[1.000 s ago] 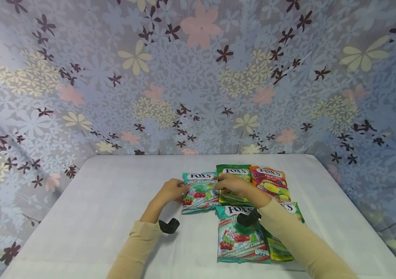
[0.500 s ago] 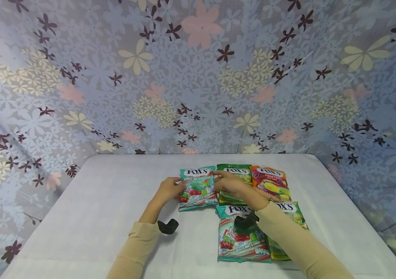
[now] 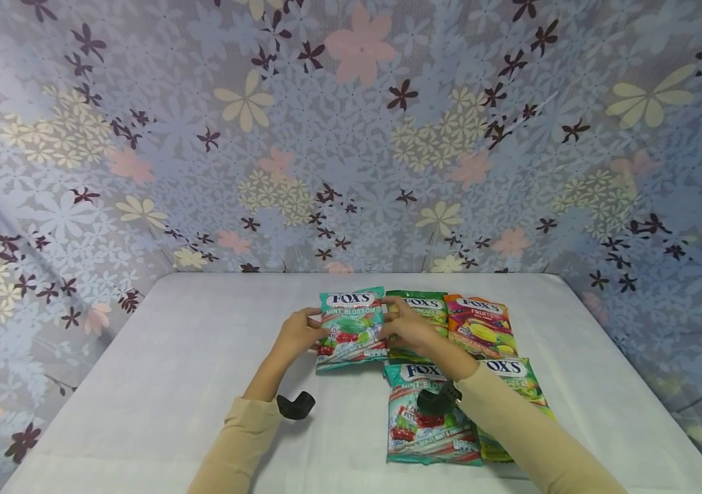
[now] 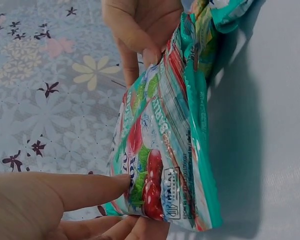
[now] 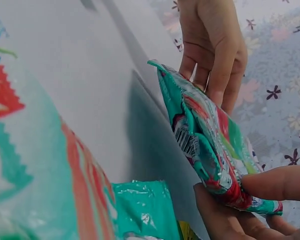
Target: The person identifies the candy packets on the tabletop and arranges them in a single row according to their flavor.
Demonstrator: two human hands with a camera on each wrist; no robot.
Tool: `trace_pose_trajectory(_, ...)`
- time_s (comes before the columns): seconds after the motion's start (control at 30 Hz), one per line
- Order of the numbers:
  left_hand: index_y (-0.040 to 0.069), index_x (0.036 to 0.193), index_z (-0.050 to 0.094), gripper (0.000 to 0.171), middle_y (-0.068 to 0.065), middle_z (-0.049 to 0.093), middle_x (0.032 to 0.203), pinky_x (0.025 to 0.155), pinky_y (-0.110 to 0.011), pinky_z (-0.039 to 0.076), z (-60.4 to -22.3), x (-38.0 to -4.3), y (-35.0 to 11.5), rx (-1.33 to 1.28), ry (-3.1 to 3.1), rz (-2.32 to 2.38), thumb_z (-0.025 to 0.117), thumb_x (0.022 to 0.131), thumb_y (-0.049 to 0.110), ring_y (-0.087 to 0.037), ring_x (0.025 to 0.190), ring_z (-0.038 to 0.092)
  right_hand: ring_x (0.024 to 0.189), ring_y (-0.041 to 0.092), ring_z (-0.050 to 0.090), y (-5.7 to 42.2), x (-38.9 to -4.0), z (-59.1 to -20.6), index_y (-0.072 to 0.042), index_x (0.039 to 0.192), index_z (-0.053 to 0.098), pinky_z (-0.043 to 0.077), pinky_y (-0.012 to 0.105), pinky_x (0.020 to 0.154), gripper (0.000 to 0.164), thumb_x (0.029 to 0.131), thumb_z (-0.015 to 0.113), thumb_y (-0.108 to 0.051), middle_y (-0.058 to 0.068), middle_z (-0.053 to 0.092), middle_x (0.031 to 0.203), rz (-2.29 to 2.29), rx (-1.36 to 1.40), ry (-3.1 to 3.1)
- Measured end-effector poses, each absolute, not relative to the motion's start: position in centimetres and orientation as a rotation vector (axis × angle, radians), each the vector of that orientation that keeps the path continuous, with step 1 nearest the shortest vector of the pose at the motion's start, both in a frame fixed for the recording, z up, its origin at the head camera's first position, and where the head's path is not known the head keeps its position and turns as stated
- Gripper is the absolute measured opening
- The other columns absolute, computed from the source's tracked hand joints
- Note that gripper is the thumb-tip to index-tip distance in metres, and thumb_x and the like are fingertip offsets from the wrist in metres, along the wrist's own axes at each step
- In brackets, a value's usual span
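Clamped between left hand (image 3: 296,335) and right hand (image 3: 412,328), one at each side edge, the mint candy bag (image 3: 351,336) shows its printed front in the head view, with FOX'S and MINT BLOSSOM readable. It is near the far side of the table (image 3: 202,350), just left of a green candy bag (image 3: 432,312), which the right hand partly covers. An orange candy bag (image 3: 480,326) lies to the right of that one. Nearer the person are a second mint bag (image 3: 427,439) and, beside it, a second green bag (image 3: 526,384), partly hidden by the right sleeve (image 3: 530,425). The left sleeve (image 3: 233,439) crosses the near part of the table. A flowered cloth (image 3: 351,137) rises behind.

From the left wrist, the left thumb (image 4: 97,190) presses the printed front near a picture of cherries, while other fingers of that hand go behind the bag. The right hand holds the far end. Shadow falls on the white tabletop beside the bag; whether its bottom edge touches the table, I cannot tell.

From the right wrist, the right thumb (image 5: 280,186) lies on the front, with fingers behind. The left hand grips the other end. A barcode (image 5: 185,140) shows near the bag's bottom edge.
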State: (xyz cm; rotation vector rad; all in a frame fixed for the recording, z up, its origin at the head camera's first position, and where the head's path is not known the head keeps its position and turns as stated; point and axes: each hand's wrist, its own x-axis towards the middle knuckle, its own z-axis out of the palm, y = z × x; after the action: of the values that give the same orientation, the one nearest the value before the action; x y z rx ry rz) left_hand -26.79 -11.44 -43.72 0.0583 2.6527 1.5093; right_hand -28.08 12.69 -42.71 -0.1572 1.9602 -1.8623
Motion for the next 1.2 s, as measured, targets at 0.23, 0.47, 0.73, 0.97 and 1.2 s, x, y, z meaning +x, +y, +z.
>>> trace_pose_trajectory(0.23,0.000,0.146,0.038,0.071,-0.020,0.062,0.107,0.063,-0.038,0.057,-43.1,-26.0,-11.6,0.093,2.612,1.551,0.073,0.085,0.006,-0.024,0.067,0.068,0.083,0.026,0.062,13.0,-27.5,-42.4,-0.011,0.154,0.010,0.053,0.046,0.077,0.091,0.082,0.058,0.016,0.035,0.024,0.149,-1.911,-0.155,1.930)
trace_pose_trajectory(0.47,0.002,0.146,0.039,0.071,-0.019,0.062,0.104,0.062,-0.038,0.057,-42.4,-25.3,-11.8,0.153,2.626,1.564,0.073,0.084,0.004,-0.022,0.065,0.066,0.077,0.024,0.063,13.1,-26.8,-42.2,-0.012,0.154,0.010,0.055,0.043,0.073,0.092,0.082,0.060,0.016,0.035,0.026,0.147,-1.921,-0.186,1.945)
trace_pose_trajectory(0.73,0.001,0.145,0.041,0.069,-0.019,0.064,0.105,0.063,-0.038,0.057,-42.2,-25.1,-12.3,0.155,2.689,1.516,0.073,0.084,0.003,-0.021,0.068,0.066,0.071,0.023,0.066,12.4,-26.6,-42.4,-0.011,0.154,0.012,0.056,0.042,0.072,0.090,0.082,0.061,0.014,0.039,0.033,0.141,-1.921,-0.195,1.979)
trace_pose_trajectory(0.97,-0.001,0.143,0.043,0.066,-0.019,0.064,0.103,0.060,-0.035,0.055,-42.1,-25.0,-13.6,0.130,2.763,1.439,0.072,0.084,0.002,-0.020,0.065,0.064,0.073,0.023,0.066,10.3,-26.6,-42.5,-0.012,0.152,0.013,0.056,0.036,0.065,0.091,0.081,0.062,0.016,0.031,0.058,0.117,-1.914,-0.200,1.990)
trace_pose_trajectory(1.2,0.000,0.144,0.042,0.066,-0.021,0.064,0.103,0.063,-0.040,0.056,-42.4,-25.1,-15.5,0.070,2.769,1.453,0.071,0.084,0.000,-0.021,0.064,0.065,0.072,0.023,0.063,8.2,-27.3,-42.8,-0.019,0.152,0.016,0.055,0.035,0.063,0.093,0.080,0.064,0.015,0.026,0.049,0.120,-1.902,-0.139,1.979)
